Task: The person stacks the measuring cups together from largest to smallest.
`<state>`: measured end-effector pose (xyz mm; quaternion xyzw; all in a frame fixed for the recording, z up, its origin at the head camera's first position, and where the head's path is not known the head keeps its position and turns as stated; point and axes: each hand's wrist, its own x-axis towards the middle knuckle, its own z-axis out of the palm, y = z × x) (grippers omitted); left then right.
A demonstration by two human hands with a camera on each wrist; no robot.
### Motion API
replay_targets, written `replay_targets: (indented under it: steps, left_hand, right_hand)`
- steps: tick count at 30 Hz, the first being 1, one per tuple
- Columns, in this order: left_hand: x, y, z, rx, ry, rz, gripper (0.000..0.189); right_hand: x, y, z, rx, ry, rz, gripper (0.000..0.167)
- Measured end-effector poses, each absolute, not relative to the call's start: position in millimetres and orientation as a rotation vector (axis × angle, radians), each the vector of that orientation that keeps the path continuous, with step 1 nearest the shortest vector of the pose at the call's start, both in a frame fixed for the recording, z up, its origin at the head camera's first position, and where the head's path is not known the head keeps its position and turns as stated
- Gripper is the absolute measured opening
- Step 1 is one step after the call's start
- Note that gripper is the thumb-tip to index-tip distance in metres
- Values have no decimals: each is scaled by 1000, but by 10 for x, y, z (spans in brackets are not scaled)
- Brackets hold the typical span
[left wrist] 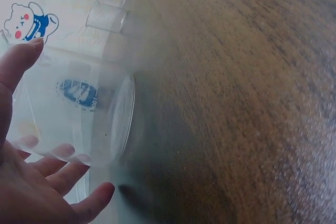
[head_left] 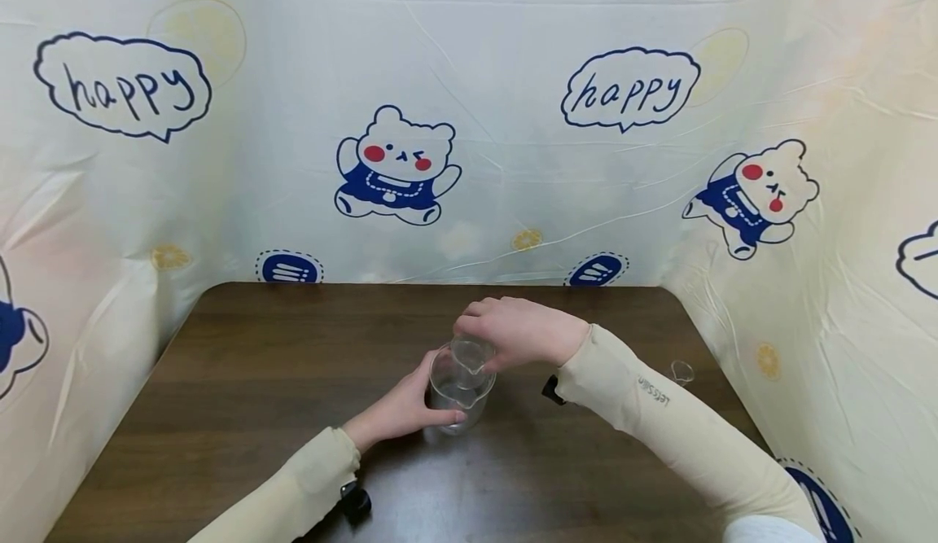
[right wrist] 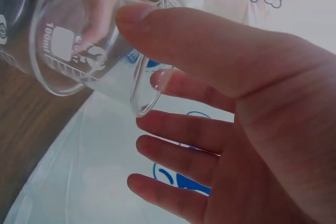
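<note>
My left hand [head_left: 406, 405] grips the side of a large clear glass beaker [head_left: 458, 421] standing upright on the table, its thumb on the near side. In the left wrist view, the fingers [left wrist: 68, 174] curve round that beaker [left wrist: 79, 124]. My right hand [head_left: 523, 331] holds a smaller clear beaker [head_left: 467, 354] by its rim, at the large beaker's mouth. The right wrist view shows the thumb and index finger pinching the rim of this small beaker [right wrist: 113, 85], marked 100ml, while the other fingers extend. Its lower end sits within the large beaker's rim [right wrist: 35, 51].
Another small clear glass vessel [head_left: 681, 373] stands at the right of the brown wooden table [head_left: 293, 348], beyond my right forearm. A pale curtain [head_left: 498, 120] printed with bears surrounds the table at the back and both sides.
</note>
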<state>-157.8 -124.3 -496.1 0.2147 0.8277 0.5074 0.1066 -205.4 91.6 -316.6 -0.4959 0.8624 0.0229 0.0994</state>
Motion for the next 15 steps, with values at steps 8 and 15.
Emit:
replay_targets:
  steps: [8,15]
  left_hand:
    - [-1579,-1258,-4939,630,2427,1475,98]
    - [-1578,-1271,-4943,655,2422,1481,96]
  right_hand:
    - [-2082,871,-3282,-1465,2533,133,55]
    - [-2092,833,-3392,-1461,2516,142,57]
